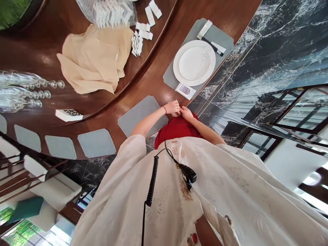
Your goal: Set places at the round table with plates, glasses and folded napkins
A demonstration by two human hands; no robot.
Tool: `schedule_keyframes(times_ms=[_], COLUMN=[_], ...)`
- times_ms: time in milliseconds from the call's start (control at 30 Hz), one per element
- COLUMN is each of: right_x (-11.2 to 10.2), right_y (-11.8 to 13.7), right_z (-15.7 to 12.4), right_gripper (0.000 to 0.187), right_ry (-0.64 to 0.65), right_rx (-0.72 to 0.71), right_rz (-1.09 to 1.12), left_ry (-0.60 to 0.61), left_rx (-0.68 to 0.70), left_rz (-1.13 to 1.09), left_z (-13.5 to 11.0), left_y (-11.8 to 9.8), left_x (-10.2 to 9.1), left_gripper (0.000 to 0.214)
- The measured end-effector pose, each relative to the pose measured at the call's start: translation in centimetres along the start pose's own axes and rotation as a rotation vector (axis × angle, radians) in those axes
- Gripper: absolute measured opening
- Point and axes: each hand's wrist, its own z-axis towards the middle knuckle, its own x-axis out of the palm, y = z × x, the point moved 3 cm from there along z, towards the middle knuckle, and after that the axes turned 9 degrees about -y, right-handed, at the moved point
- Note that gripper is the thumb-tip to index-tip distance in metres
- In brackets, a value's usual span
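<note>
My left hand (172, 107), with a red string at the wrist, and my right hand (186, 112) meet at the edge of the brown wooden table (159, 73). Fingers of both are curled and pinched together; what they hold is too small to make out. They hover just above a red cloth (176, 129) at my waist. A bare grey placemat (139, 114) lies beside my left hand. Just beyond the hands lies a small printed card (185, 90), next to a white plate (194, 63) on another grey placemat (222, 36).
Black chopsticks and a white wrapped piece (211, 42) lie by the plate. A heap of beige napkins (94, 59), white folded cards (142, 34), a clear bag (110, 12), upturned glasses (23, 89) and a white box (68, 114) sit on the raised centre. More placemats (96, 142) line the edge. Dark marble floor (256, 51) lies right.
</note>
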Motion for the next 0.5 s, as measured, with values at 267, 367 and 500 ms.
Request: schedule_keyframes(times_ms=[267, 367, 500], right_x=[-1.4, -1.7, -1.4], right_y=[0.6, 0.6, 0.6], right_z=[0.2, 0.2, 0.1], right_gripper=[0.043, 0.046, 0.044], right_ry=[0.120, 0.104, 0.099], right_rx=[-0.327, -0.273, -0.230], right_rz=[0.081, 0.148, 0.218], left_ry=[-0.033, -0.063, -0.046], left_rx=[0.063, 0.118, 0.140], left_rz=[0.095, 0.178, 0.238], left_z=[0.9, 1.5, 1.6], left_y=[-0.1, 0.0, 0.3], left_x=[-0.1, -0.2, 0.0], left_gripper=[0.026, 0.027, 0.028])
